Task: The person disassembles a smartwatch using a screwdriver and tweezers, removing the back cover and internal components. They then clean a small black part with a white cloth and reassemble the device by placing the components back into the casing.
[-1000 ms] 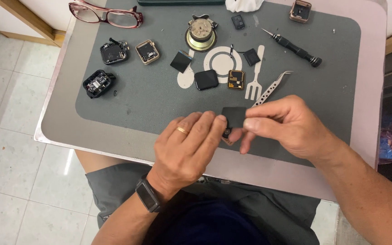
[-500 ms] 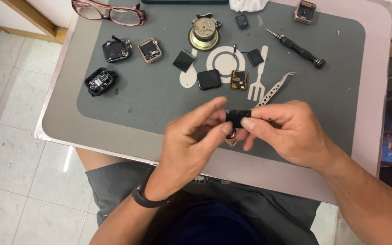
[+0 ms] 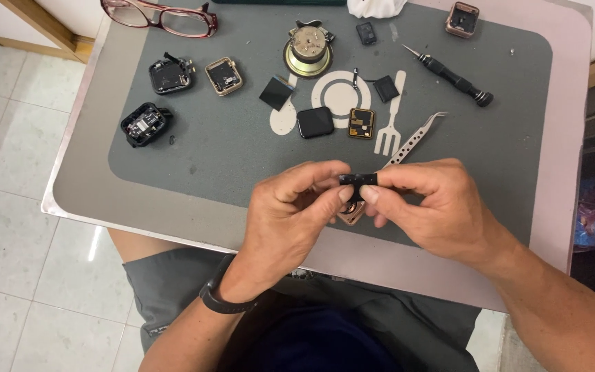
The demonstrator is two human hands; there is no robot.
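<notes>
Both my hands meet over the near edge of the grey work mat (image 3: 228, 158). My left hand (image 3: 290, 213) and my right hand (image 3: 435, 207) pinch a small black rectangular watch part (image 3: 358, 180) between thumbs and forefingers, held edge-on above the mat. A rose-gold watch case (image 3: 350, 213) shows just under my fingers; whether it rests on the mat or is held I cannot tell. A black band sits on my left wrist.
On the mat lie metal tweezers (image 3: 414, 138), a black screwdriver (image 3: 452, 76), a round brass speaker (image 3: 308, 49), several opened watch bodies (image 3: 223, 74) and black screens (image 3: 315, 122). Red-framed glasses (image 3: 160, 17) lie at the far left edge. Tiled floor lies to the left.
The black part has turned from lying flat to edge-on, and both hands have lifted it slightly and closed in around it. The rose-gold case now shows below the fingers.
</notes>
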